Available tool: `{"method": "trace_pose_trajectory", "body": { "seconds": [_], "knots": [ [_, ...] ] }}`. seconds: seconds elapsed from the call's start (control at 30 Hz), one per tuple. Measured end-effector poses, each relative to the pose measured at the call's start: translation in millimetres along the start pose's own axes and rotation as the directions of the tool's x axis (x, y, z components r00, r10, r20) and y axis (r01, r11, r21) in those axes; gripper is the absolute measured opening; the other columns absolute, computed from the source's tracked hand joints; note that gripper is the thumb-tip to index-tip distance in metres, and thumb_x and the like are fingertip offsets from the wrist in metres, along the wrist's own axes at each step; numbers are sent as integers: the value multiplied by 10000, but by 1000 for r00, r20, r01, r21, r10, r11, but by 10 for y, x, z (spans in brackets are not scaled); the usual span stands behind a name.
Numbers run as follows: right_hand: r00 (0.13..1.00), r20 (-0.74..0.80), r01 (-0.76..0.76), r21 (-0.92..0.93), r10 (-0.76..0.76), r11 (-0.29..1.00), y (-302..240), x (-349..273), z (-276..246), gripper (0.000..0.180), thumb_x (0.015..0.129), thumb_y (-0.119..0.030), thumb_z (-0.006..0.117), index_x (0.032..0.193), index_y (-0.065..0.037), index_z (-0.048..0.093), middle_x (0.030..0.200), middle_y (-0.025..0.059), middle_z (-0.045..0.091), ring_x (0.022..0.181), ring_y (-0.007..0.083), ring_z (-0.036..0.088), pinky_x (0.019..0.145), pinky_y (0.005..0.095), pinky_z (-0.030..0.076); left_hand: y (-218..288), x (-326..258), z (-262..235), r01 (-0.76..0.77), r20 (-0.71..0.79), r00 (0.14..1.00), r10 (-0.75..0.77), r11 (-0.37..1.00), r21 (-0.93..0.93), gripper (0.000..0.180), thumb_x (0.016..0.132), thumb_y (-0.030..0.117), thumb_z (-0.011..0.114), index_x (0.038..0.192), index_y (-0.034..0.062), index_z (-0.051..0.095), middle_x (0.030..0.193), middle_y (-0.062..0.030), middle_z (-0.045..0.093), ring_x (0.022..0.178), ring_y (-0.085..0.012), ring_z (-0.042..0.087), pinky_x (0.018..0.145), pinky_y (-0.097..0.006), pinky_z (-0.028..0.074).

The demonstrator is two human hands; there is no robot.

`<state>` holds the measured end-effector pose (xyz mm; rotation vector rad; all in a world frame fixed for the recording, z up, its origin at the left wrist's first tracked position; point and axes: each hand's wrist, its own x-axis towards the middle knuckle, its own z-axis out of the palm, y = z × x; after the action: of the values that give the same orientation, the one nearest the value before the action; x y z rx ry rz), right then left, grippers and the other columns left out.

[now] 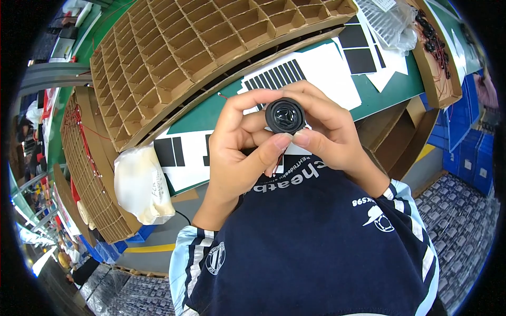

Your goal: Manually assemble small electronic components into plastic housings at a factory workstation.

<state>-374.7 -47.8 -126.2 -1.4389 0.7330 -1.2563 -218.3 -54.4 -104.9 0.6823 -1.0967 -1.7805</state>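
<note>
Between my two hands, in front of my chest, is a small round black part point(285, 116) with a ringed rim and a shiny, lens-like centre facing up. My left hand point(243, 131) grips its left side, fingers curled round and thumb at the lower edge. On the other side my right hand point(326, 124) holds it with thumb and fingers closed. The two thumb tips almost meet below the rim. Thin dark red wires point(279, 163) hang down beneath the part, partly hidden by my left thumb.
A divided cardboard box point(211, 50) fills the far side of the green table point(390, 95). White sheets with black strips point(274, 76) lie before it. A white bag point(141, 184) is at left, beside another divided box point(92, 174). At right, a carton point(440, 63) holds wired black parts.
</note>
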Motion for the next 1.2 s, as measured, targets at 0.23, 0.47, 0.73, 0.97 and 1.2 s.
{"method": "trace_pose_trajectory", "body": {
  "seconds": [0.23,0.47,0.73,0.97,1.2],
  "knots": [
    [1000,3,11,-7,-11,1000,-21,-3,4,394,761,-163,581,1104,10,493,963,72,475,787,130,457,689,231,374,-28,-8,-28,-74,40,997,73,997,34,387,768,-15,563,1108,-14,379,819,-94,578,500,-34,476,430,-129,359],
    [1000,-2,12,-6,-12,1000,-32,-2,8,393,759,-153,585,1104,12,493,960,74,473,785,131,463,677,233,384,-34,-3,-34,-97,46,994,95,995,39,380,768,-10,569,1104,-19,392,820,-100,578,497,-36,478,431,-128,360],
    [1000,-2,14,-19,-14,1000,-42,-5,10,391,758,-154,587,1102,9,496,959,74,473,790,134,467,674,235,388,-37,-3,-25,-112,54,992,112,994,5,380,768,-23,563,1105,-24,389,830,-110,576,497,-35,477,428,-127,360],
    [999,-15,30,-30,-30,999,-32,-13,12,397,749,-156,599,1097,6,499,962,79,479,806,142,473,679,237,391,-36,-9,-19,-118,58,991,118,993,-1,372,767,-32,558,1100,-27,391,847,-119,575,491,-32,474,423,-125,356],
    [988,33,154,-187,-151,970,-13,7,-19,395,731,-152,630,1069,17,516,969,107,488,847,183,504,711,259,413,-70,-2,-29,-41,-1,999,42,985,-168,257,873,162,453,1039,-33,427,768,-109,549,418,-92,465,377,-168,341]
  ]
}}
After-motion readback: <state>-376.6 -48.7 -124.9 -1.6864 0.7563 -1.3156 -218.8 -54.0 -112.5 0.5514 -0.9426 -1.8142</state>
